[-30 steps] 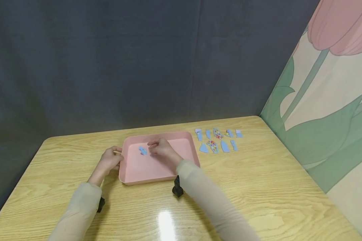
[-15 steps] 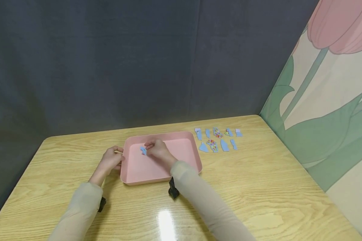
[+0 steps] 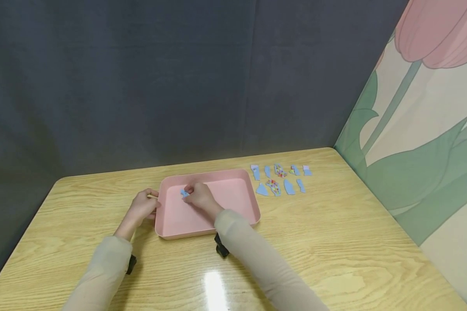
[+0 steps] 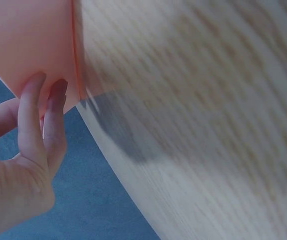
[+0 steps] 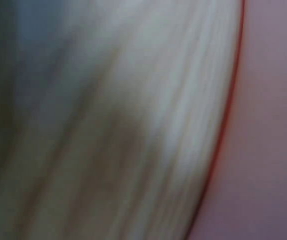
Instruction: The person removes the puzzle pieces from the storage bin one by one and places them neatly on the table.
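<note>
A shallow pink tray lies on the wooden table. At its left wall, my left hand holds the rim; in the left wrist view, the fingers bear against the outer wall. Inside the tray, toward the left, my right hand pinches a small flat light-blue puzzle piece between thumb and fingers. Those fingertips partly cover the piece. In the right wrist view only blurred table and the tray's edge appear, with no hand.
To the right of the tray lie several flat puzzle pieces in two rows, light blue, some with multicoloured patches. A dark curtain hangs behind the table. A wall with tulip pictures stands at the right.
My right hand has moved left across the tray onto the light-blue piece, and its fingers have closed around it. My left hand stays at the tray's rim.
</note>
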`<state>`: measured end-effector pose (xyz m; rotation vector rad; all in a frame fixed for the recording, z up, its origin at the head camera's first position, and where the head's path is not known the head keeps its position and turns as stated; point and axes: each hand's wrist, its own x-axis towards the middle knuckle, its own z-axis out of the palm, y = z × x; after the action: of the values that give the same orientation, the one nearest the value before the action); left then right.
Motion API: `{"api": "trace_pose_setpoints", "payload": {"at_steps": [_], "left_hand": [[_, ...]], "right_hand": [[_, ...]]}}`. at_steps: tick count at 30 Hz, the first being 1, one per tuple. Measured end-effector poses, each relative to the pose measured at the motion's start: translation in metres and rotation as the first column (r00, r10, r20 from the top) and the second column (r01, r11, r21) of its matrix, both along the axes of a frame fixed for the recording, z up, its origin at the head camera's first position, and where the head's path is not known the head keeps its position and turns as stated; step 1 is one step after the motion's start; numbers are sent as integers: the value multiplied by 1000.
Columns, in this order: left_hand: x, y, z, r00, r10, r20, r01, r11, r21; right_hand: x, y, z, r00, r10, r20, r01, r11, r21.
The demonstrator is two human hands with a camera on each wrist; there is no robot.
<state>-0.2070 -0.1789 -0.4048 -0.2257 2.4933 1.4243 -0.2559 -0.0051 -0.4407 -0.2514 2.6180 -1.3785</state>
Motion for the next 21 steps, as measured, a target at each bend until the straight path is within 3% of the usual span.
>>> {"api": "trace_pose_setpoints", "payload": {"at_steps": [10,21], "left_hand": [[-1,0,0,1000,7,10,-7,1000,-1],[0,0,0,1000,13,10,-13,1000,2]], "right_hand": [[1,-3,0,1000,-7,-9,7,996,85],[2,-3,2,1000,7,6,-7,999,37]]}}
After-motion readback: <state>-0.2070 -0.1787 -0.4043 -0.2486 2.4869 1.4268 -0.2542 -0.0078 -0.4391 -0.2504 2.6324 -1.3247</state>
